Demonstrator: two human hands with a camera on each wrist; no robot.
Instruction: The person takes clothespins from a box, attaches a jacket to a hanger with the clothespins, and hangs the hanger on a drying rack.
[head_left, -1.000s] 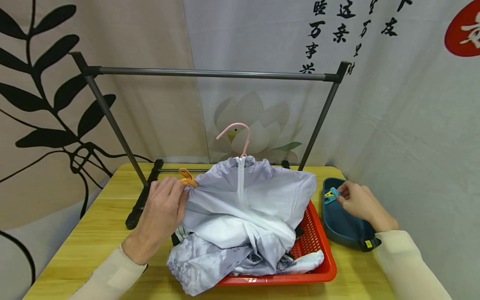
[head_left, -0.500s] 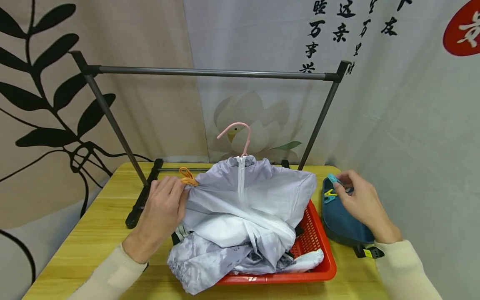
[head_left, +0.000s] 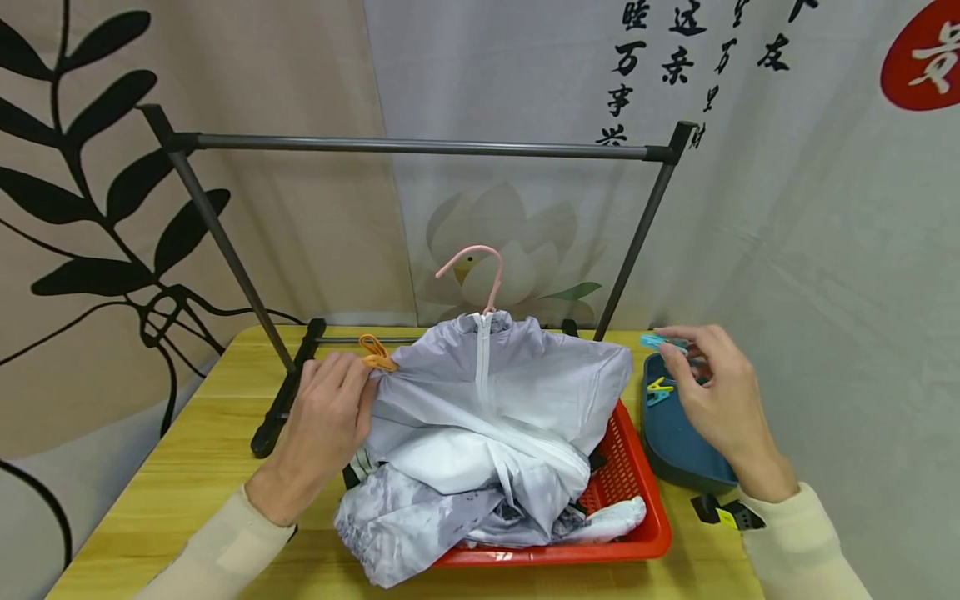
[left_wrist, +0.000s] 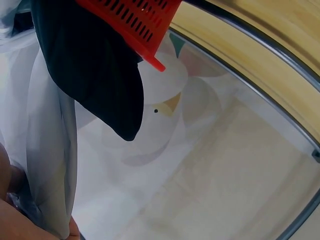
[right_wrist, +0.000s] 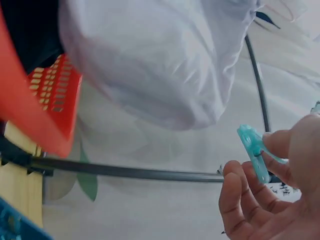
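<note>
A pale lavender-grey jacket (head_left: 540, 375) with a white zip hangs on a pink hanger (head_left: 497, 275), its lower part heaped over a red basket (head_left: 660, 525). My left hand (head_left: 322, 425) grips the jacket's left shoulder edge, beside an orange clothespin (head_left: 377, 353) clipped there. In the left wrist view the fingers are partly hidden by grey cloth (left_wrist: 50, 150). My right hand (head_left: 720, 400) pinches a light-blue clothespin (right_wrist: 256, 152) between thumb and fingers, above the far end of a dark blue tray (head_left: 690, 458). A yellow-and-blue clothespin (head_left: 659, 390) lies in that tray.
A dark metal rack (head_left: 420, 147) with a horizontal top bar stands behind the basket on the wooden table (head_left: 202, 467). Its black foot (head_left: 288, 392) lies near my left hand. A printed curtain (head_left: 300, 225) hangs behind. More clothes lie in the basket.
My right hand has lifted the light-blue clothespin out of the tray, up and slightly to the left. My left hand and the jacket stay where they were.
</note>
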